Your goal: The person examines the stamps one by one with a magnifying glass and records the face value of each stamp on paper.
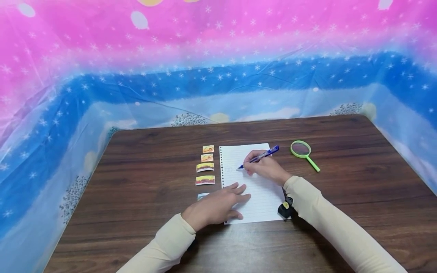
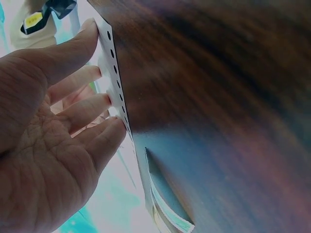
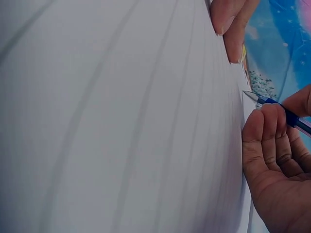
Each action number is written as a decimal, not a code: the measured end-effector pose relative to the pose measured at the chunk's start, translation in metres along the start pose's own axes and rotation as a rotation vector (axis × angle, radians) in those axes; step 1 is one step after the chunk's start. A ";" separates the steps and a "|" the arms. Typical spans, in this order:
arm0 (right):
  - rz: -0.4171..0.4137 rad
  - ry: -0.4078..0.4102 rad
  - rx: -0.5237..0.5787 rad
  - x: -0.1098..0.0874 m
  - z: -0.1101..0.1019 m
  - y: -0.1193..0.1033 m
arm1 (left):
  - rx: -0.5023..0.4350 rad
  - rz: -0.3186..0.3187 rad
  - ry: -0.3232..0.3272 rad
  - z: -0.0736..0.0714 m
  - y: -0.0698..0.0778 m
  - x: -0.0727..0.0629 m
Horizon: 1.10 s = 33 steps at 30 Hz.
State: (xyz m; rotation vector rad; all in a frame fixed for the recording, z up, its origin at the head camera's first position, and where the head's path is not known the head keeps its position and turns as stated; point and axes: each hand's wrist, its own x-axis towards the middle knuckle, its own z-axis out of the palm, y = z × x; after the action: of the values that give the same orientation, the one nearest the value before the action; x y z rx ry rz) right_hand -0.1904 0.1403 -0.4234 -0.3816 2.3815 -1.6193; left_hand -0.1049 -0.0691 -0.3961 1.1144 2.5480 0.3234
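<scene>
A sheet of lined paper (image 1: pixel 259 204) with punched holes down its left edge lies on the table. My right hand (image 1: pixel 268 167) grips a blue pen (image 1: pixel 263 154), its tip on the upper left of the sheet beside some faint writing. In the right wrist view the pen (image 3: pixel 277 108) sits between thumb and curled fingers, its metal tip at the paper. The left hand (image 1: pixel 220 204) rests on the lower left of the sheet with fingers spread. From the left wrist, the fingertips of that hand (image 2: pixel 53 126) meet the paper near its row of holes.
Left of the sheet, several small stamps stand in a column: two orange ones (image 1: pixel 208 149), two yellow and red ones (image 1: pixel 205 180), and another (image 1: pixel 202 196) partly hidden by the left hand. A green magnifying glass (image 1: pixel 308 156) lies to the right on the brown wooden table (image 1: pixel 143 182).
</scene>
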 end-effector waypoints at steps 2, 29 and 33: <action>0.000 -0.001 0.001 0.001 0.000 0.000 | 0.000 0.000 -0.001 0.000 0.000 0.000; 0.026 0.017 -0.011 -0.002 -0.002 0.005 | 0.004 -0.001 -0.006 -0.001 0.000 0.001; 0.042 0.021 -0.025 -0.002 -0.001 0.003 | 0.004 -0.003 -0.007 -0.001 0.000 0.000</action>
State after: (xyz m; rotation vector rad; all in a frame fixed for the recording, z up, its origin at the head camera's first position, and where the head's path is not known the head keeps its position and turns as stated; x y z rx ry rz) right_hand -0.1893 0.1426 -0.4259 -0.3182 2.4104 -1.5846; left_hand -0.1058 -0.0691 -0.3953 1.1110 2.5447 0.3136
